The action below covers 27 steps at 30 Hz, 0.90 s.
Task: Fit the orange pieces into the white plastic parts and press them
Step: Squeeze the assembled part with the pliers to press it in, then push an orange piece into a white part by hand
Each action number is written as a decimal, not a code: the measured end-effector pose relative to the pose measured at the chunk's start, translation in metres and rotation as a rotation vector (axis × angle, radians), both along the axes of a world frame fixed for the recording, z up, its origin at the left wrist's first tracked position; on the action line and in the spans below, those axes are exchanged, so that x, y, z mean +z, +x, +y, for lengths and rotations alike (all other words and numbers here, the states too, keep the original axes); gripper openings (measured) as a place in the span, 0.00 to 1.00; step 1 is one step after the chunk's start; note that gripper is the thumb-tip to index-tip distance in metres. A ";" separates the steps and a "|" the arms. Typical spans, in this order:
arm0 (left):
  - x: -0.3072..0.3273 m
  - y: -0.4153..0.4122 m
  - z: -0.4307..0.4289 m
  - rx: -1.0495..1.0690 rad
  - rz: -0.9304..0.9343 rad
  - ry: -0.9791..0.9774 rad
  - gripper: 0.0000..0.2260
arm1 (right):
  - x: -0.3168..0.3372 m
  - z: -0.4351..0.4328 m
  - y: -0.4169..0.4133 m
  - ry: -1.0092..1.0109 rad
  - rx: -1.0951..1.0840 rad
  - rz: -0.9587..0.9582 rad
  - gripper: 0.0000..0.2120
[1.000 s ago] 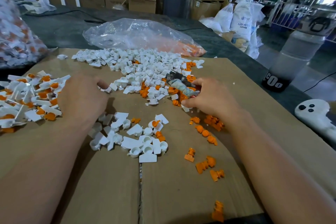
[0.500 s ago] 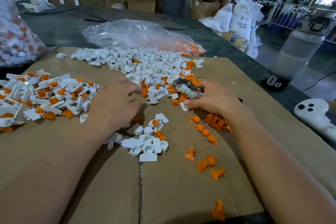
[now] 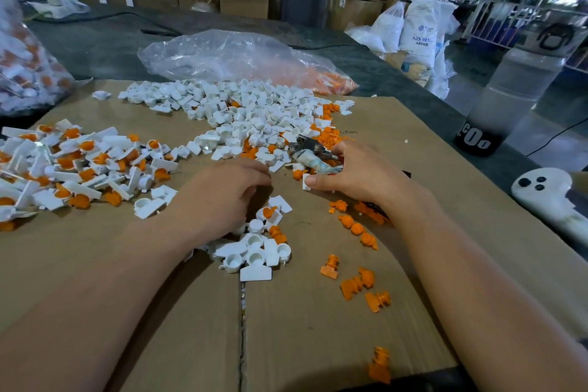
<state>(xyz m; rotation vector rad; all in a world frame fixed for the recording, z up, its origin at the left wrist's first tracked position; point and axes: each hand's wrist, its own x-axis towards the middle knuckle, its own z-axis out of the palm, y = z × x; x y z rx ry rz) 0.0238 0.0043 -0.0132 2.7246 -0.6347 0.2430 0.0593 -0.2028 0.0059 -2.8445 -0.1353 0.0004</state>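
Observation:
My left hand (image 3: 222, 197) lies palm down over a small cluster of white plastic parts (image 3: 254, 251), its fingertips curled under and hidden. My right hand (image 3: 359, 175) grips a metal tool with a tape-wrapped handle (image 3: 307, 154). Its thumb and forefinger also pinch a small white part (image 3: 307, 183). Loose orange pieces (image 3: 356, 227) lie scattered below my right wrist. A big heap of empty white parts (image 3: 254, 114) lies beyond both hands. White parts fitted with orange pieces (image 3: 79, 165) are piled at the left.
Everything rests on a cardboard sheet (image 3: 127, 280) on a dark table. A clear bag holding orange pieces (image 3: 238, 57) lies at the back and a filled bag (image 3: 22, 67) at the far left. A bottle (image 3: 509, 99) and a white controller (image 3: 547, 194) stand at the right.
My left hand has moved right from the fitted pile at the left to the small white cluster in the middle. My right hand has stayed put with the tool.

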 end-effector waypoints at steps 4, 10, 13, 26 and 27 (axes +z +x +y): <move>0.004 -0.001 0.000 0.084 -0.014 -0.017 0.16 | -0.001 0.000 0.000 -0.002 0.000 0.003 0.39; 0.008 -0.007 -0.002 0.212 -0.087 -0.273 0.11 | -0.002 -0.001 0.000 -0.003 -0.003 0.012 0.39; 0.007 -0.009 -0.002 0.225 -0.098 -0.365 0.12 | -0.002 0.000 0.000 0.000 -0.003 0.003 0.38; 0.012 -0.009 -0.003 0.285 -0.026 -0.509 0.08 | 0.004 0.016 -0.007 0.153 0.157 -0.308 0.19; 0.012 -0.010 -0.003 0.286 -0.033 -0.488 0.08 | 0.004 0.020 -0.009 0.108 0.217 -0.316 0.16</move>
